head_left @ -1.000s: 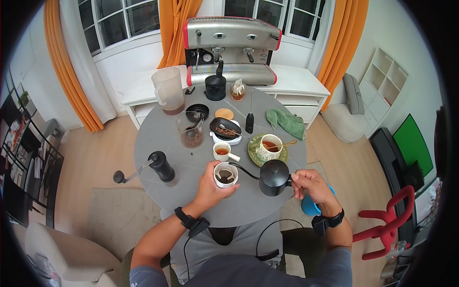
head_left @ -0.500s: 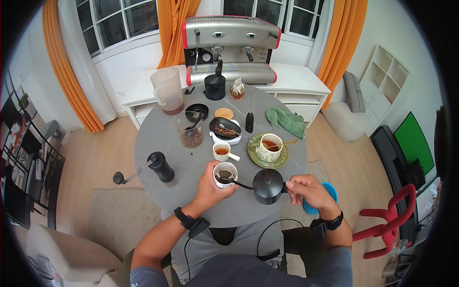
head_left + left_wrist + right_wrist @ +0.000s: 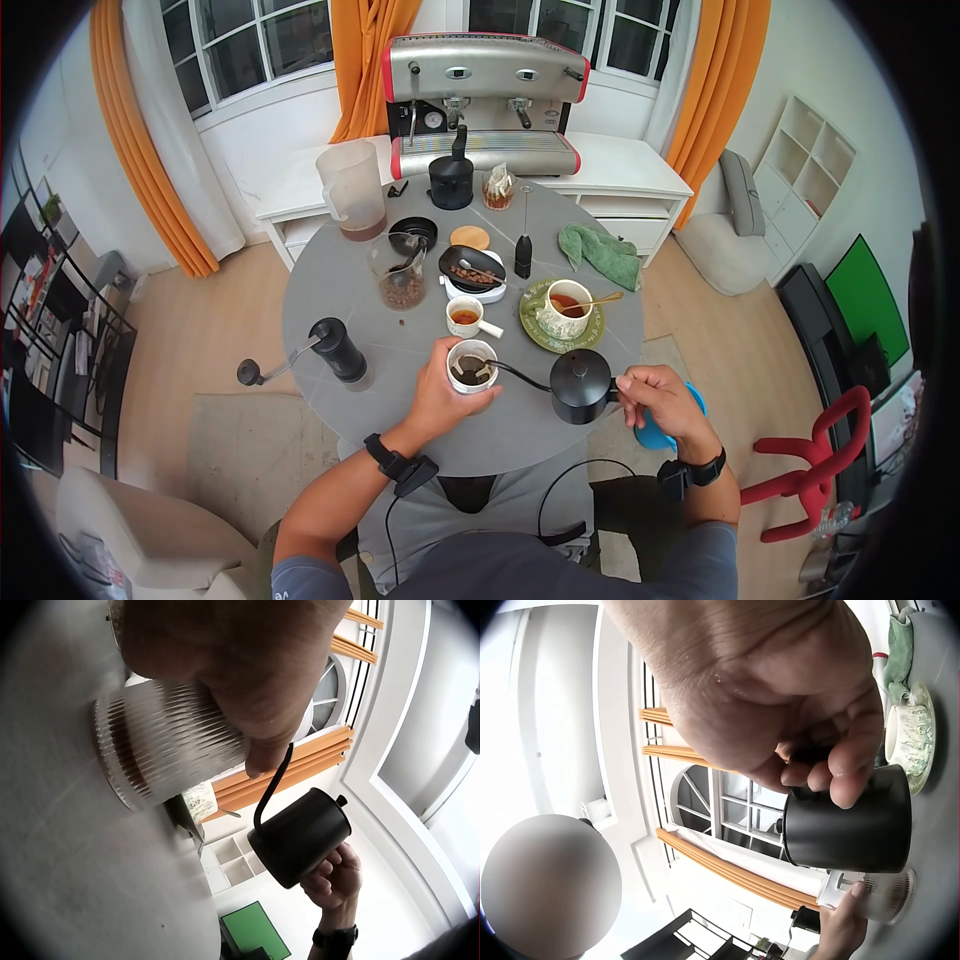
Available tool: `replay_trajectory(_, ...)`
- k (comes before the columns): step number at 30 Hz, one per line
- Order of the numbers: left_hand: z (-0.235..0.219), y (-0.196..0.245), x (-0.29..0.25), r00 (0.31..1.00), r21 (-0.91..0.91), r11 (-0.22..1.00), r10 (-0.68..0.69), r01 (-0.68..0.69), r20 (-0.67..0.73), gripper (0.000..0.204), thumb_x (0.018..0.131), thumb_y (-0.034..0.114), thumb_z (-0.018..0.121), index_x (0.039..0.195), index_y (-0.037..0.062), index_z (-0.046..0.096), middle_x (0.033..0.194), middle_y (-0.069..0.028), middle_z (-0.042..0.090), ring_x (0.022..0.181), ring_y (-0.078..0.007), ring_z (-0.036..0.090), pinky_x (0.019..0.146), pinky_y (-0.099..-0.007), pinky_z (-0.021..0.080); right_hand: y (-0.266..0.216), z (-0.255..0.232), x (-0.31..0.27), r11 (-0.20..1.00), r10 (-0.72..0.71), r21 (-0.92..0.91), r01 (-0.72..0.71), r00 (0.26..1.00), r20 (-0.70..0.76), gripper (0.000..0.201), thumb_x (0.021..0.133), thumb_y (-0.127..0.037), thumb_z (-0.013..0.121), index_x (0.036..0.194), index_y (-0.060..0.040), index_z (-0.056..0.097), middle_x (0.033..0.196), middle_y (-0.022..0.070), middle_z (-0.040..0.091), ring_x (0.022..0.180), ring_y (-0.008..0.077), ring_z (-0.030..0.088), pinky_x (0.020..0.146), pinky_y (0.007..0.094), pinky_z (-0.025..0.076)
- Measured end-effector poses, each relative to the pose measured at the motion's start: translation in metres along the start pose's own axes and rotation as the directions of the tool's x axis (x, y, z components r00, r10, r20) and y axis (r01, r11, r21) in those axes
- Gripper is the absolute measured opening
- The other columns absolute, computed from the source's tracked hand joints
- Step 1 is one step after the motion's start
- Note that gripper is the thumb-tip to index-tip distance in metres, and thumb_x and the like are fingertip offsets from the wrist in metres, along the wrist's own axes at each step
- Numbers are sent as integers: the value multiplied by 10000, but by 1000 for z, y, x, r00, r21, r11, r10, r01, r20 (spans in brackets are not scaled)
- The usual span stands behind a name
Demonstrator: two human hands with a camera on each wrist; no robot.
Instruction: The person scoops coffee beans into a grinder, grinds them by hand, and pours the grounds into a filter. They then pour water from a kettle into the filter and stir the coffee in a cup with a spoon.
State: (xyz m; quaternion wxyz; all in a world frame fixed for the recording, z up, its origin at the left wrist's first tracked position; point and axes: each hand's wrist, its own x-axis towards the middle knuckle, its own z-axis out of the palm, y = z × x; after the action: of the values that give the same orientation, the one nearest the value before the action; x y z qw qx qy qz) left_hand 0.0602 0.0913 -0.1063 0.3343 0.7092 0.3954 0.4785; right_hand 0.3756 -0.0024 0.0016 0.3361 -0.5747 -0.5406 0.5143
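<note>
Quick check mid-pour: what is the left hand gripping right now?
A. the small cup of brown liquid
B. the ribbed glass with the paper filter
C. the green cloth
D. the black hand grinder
B: the left hand wraps the ribbed glass with the paper filter, and the black gooseneck kettle points its spout at the glass.

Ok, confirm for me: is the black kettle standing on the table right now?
No, the right hand holds the black kettle lifted and tilted toward the cup.
</note>
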Motion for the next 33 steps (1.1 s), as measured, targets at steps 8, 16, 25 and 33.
replay_trajectory(8,0,1,0,1000,5,1000,-20,20,4,763,699,241,928,1259,38,452,1088,-134,703,1008,-251,718,870,-371,566,-5,8,-1,1000,-14,12,13,999,36,394,1033,-327,599,731,-75,579,652,-5,591,579,89,586,522,240,435)
replay_trajectory(16,-1,4,0,999,9,999,-38,38,17,761,696,234,929,1257,36,453,1096,-132,703,1020,-247,715,881,-368,565,6,14,13,988,-29,156,10,992,122,387,1051,-350,563,770,-86,586,708,4,614,616,111,632,543,239,460)
replay_trajectory(25,0,0,-1,1000,25,1000,3,-3,-2,762,693,229,931,1250,33,449,1082,-127,694,994,-213,707,878,-349,563,11,10,15,950,-67,312,32,993,100,386,1055,-330,554,742,-107,514,712,33,607,619,143,665,507,251,466)
replay_trajectory(33,-1,3,-1,1000,24,999,-24,24,9,755,693,221,928,1245,35,448,1078,-121,686,985,-210,705,875,-344,561,-7,-18,6,887,-163,398,234,965,-205,387,1049,-355,551,750,-115,495,689,37,588,560,142,654,439,237,467)
